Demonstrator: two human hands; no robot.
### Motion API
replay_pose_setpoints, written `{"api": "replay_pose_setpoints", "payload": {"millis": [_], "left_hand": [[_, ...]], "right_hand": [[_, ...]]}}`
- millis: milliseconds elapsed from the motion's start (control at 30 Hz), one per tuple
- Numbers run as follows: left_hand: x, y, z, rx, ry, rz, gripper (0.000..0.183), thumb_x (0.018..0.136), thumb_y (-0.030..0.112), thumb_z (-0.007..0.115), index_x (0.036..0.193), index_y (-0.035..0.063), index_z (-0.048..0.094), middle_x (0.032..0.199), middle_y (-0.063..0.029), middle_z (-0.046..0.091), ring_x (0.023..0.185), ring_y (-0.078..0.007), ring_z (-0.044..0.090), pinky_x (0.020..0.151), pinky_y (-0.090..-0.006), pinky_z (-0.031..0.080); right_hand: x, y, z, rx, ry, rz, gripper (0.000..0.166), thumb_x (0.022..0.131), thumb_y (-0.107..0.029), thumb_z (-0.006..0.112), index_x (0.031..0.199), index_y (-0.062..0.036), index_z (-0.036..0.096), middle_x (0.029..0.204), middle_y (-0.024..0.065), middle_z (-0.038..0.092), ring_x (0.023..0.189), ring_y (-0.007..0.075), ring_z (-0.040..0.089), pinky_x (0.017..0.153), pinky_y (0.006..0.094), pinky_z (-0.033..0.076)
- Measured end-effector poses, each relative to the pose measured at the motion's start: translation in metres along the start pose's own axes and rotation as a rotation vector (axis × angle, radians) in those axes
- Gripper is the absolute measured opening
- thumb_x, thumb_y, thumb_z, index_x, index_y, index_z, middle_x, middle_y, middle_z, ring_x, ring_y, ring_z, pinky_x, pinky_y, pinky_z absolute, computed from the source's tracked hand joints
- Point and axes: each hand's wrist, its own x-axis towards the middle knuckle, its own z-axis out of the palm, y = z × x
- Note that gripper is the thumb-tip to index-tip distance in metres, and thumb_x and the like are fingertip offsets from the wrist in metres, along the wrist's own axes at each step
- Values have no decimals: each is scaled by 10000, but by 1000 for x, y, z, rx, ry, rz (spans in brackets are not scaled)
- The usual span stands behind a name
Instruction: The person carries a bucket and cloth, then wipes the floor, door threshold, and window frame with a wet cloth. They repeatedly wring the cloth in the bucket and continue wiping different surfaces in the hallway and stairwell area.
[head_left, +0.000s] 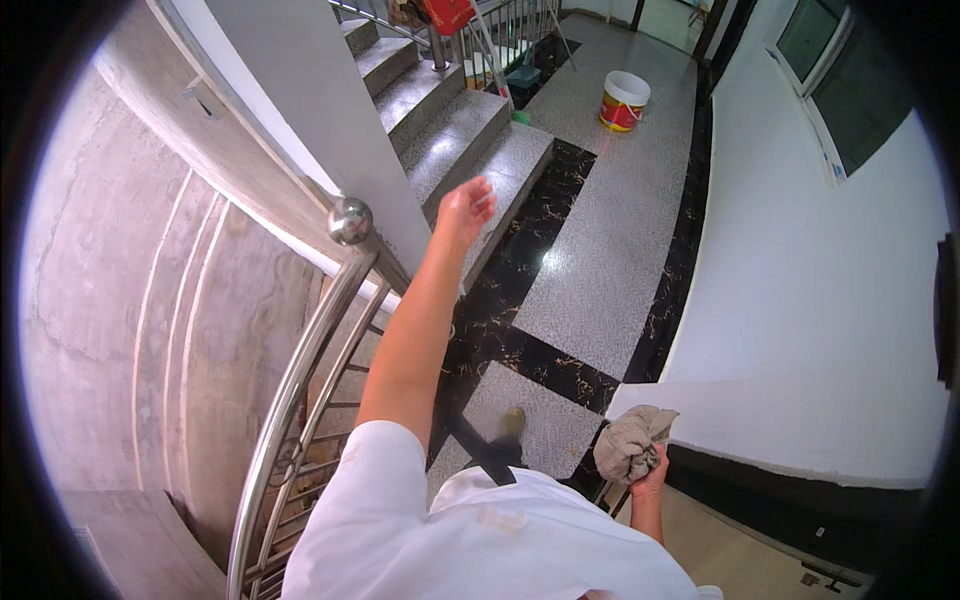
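My left hand (469, 205) reaches forward over the lower steps of a speckled stone staircase (480, 135), with its fingers loosely apart and nothing visible in it. A metal ball finial (350, 221) tops the railing post to the left of that forearm. At the lower right, my right hand (651, 474) grips a crumpled grey-brown cloth (634, 444), held beside the white wall. Farther ahead, a white bucket (625, 101) with a red and yellow lower part stands on the speckled floor.
A curved stainless steel railing (300, 382) runs along the left. White wall (787, 300) with a window (847, 90) bounds the right. Near the stairs' far side are a red object (450, 15), a green-bristled broom (520, 117) and a dustpan (525, 73).
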Motion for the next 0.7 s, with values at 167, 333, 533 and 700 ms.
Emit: {"api": "replay_pose_setpoints", "payload": {"millis": [167,333,533,700], "left_hand": [[68,68,49,-264,-52,94,189,945,170,524,1066,52,609,886,-70,624,751,-214,605,616,-323,524],[109,138,95,-104,-149,219,211,952,176,507,1094,59,611,897,-61,639,757,-209,605,672,-335,515],[113,125,162,197,-384,205,169,951,212,560,1035,82,628,850,-13,642,736,-134,603,665,-272,491],[136,37,153,403,-402,-34,156,949,235,557,898,107,630,724,28,586,651,-96,559,615,-249,467]], "right_hand": [[43,-15,11,-5,33,39,412,880,-275,548,1184,0,592,1123,132,662,1027,275,642,941,398,512],[77,-28,39,15,55,36,398,882,-266,548,1180,-6,592,1111,132,666,1004,270,653,928,412,520],[136,-71,36,57,103,-61,390,888,-261,546,1198,-27,586,1120,129,660,1028,281,645,943,431,519],[224,-121,51,110,112,-158,414,901,-281,525,1243,-52,567,1160,128,644,1067,282,627,963,452,506]]}}
